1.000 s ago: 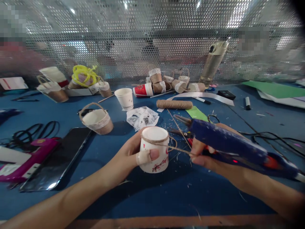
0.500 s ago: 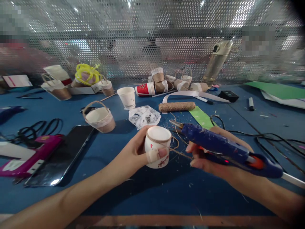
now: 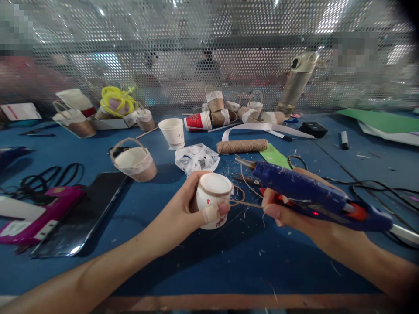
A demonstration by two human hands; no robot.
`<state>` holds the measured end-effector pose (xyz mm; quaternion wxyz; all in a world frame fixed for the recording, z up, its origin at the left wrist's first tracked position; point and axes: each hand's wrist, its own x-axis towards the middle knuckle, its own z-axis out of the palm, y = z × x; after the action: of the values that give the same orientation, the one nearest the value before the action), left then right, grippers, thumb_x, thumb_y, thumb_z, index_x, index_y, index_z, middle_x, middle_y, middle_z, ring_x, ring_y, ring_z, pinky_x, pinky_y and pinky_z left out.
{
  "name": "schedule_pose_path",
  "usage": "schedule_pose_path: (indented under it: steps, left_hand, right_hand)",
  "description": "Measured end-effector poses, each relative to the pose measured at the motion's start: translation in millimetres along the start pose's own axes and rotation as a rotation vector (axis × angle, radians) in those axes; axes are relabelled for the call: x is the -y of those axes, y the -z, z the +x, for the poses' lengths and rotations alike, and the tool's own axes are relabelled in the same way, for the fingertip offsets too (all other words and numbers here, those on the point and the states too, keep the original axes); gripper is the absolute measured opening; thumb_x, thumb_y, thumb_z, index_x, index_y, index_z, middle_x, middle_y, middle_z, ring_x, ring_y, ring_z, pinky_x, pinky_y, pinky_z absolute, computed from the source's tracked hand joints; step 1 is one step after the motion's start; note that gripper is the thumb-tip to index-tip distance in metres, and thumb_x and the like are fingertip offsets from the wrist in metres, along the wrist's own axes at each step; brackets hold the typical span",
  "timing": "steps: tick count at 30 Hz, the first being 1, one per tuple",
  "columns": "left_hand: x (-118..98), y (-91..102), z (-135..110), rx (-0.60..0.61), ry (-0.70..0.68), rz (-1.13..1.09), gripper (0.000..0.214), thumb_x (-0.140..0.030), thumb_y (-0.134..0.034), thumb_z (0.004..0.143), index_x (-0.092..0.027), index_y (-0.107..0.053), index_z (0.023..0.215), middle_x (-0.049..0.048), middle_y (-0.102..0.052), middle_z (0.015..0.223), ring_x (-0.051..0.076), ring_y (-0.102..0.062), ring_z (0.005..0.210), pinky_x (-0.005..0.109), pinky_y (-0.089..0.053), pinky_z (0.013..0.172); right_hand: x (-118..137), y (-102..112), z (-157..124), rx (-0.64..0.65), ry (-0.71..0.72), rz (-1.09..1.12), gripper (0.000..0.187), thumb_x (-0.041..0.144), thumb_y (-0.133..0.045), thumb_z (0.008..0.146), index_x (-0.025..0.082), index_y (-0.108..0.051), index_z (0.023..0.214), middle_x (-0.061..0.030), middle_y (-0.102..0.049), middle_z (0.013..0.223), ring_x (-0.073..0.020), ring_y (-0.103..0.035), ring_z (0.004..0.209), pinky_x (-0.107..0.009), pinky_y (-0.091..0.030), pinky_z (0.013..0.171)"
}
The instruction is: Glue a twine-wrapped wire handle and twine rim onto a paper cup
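My left hand (image 3: 193, 200) is closed around a white paper cup (image 3: 209, 198) with a small red print, its thumb pressing the near side. Brown twine (image 3: 247, 203) circles the cup just below the rim and stretches from there to my right hand (image 3: 284, 209). That hand grips a blue hot glue gun (image 3: 301, 187) and pinches the twine between thumb and finger. The gun's metal nozzle points left, above and to the right of the cup, apart from it. A small red light glows on the gun's body. Behind its nozzle, dark blades of what look like scissors (image 3: 250, 179) partly show.
Beyond the cup lie a twine spool (image 3: 242, 146), crumpled white lace (image 3: 197, 158) and another paper cup (image 3: 172, 133). A small twine-handled basket (image 3: 139, 165) stands left, near a phone (image 3: 83, 209) and a magenta glue gun (image 3: 62, 209). Black cable (image 3: 376, 187) runs at right.
The twine between cup and right hand is pulled straighter. My right hand and the glue gun have shifted slightly right. The left hand still holds the cup, a little further left in view.
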<state>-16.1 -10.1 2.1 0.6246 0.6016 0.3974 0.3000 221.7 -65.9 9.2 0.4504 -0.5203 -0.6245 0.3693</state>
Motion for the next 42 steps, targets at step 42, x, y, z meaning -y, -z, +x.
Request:
schedule_pose_path:
  steps: [42]
  left_hand:
    - [1.5, -8.4, -7.4, 0.120, 0.096, -0.271, 0.052, -0.034, -0.082, 0.071, -0.023, -0.060, 0.116, 0.0059, -0.070, 0.103, 0.025, -0.064, 0.093, 0.032, -0.049, 0.080]
  right_hand:
    - [-2.1, -8.3, 9.5, 0.035, -0.160, 0.104, 0.017, 0.036, -0.074, 0.081, 0.023, -0.064, 0.076, 0.0038, -0.059, 0.067, -0.0093, -0.052, 0.055, -0.020, -0.050, 0.051]
